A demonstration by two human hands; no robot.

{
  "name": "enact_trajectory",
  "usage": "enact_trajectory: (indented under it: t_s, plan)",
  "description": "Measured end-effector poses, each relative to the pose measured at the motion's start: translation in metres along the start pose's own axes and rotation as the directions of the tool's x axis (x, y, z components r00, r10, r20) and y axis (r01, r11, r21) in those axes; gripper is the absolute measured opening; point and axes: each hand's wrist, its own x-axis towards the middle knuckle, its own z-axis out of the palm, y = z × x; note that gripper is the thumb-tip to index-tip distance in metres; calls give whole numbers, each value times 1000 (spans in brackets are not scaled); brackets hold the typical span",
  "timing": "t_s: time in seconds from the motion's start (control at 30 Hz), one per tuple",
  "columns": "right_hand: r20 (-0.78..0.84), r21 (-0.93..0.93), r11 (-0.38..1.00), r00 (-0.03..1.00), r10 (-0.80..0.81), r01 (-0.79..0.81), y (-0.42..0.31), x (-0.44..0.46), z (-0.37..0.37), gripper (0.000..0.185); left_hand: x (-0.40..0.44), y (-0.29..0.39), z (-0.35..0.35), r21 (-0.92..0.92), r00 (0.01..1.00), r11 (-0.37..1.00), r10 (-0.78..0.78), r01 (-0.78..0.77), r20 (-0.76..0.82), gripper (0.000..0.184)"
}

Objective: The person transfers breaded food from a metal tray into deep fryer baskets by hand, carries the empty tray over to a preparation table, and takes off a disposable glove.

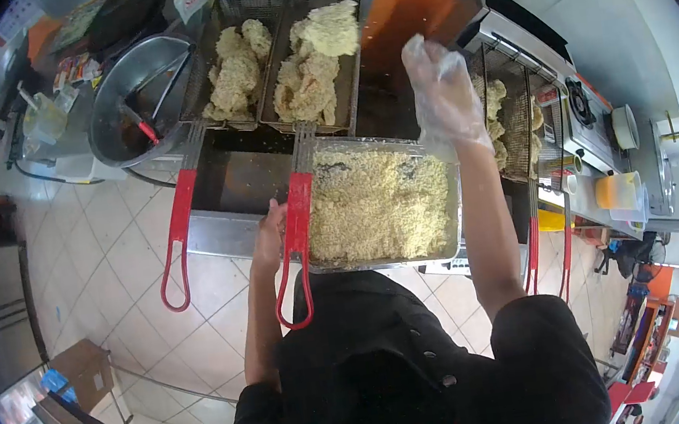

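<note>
A rectangular tray of pale breading crumbs [388, 262] is in front of my body. My bare left hand [271, 230] is at its left side, gripping the edge, with its fingers partly hidden behind a red basket handle [298, 217]. My right hand [444, 85], in a clear plastic glove, is raised beyond the tray's right corner. Its fingers extend away from me and hold nothing I can see. Left of it, a frying basket [353, 83] contains breaded chicken [307, 84]. A flat, heavily crumbed piece [332, 30] is over that basket's far end, with loose crumbs around it.
Another basket [211, 100] of breaded pieces is to the left, its red handle [179, 219] jutting toward me. A metal bowl [104, 126] with tongs [172, 88] stands farther left. More filled baskets [519, 97] and a burner [579, 104] are on the right.
</note>
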Motion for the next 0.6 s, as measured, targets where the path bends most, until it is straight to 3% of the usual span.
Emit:
enact_trajectory:
  t_s: [0.03,0.07,0.1,0.13,0.17,0.2,0.3,0.4,0.5,0.6]
  plan:
    - [93,-88,996,996,17,-9,24,0,-1,36,-1,2,1,6,1000,1000,-7,8,-7,63]
    - [199,-365,914,974,-111,179,63,-8,4,33,-3,3,3,11,1000,1000,-15,15,-16,63]
    - [300,-579,725,924,-236,373,102,-16,8,30,-4,4,4,-24,1000,1000,-19,19,-12,62]
    - [458,-611,631,863,-212,479,145,-26,18,30,-2,1,4,-31,1000,999,-8,8,-17,62]
    - [603,-600,539,777,-182,591,187,-37,28,30,1,-3,1,-34,1000,999,2,-3,-22,62]
    - [712,-401,819,702,-3,411,217,-41,34,31,2,-6,0,-35,1000,999,12,-13,-26,61]
    - [792,-457,741,605,85,493,225,-68,32,29,-1,0,2,-68,998,997,36,-33,43,61]
    - [770,-432,758,637,28,489,208,-78,8,27,2,-2,2,-65,1000,998,17,-16,13,61]
    - [848,-458,721,499,178,521,210,-75,-9,15,14,-14,-6,-32,1000,999,14,-14,10,61]
    - [864,-460,614,483,142,642,218,-80,-13,16,22,-23,-11,-45,1000,999,18,-18,19,60]
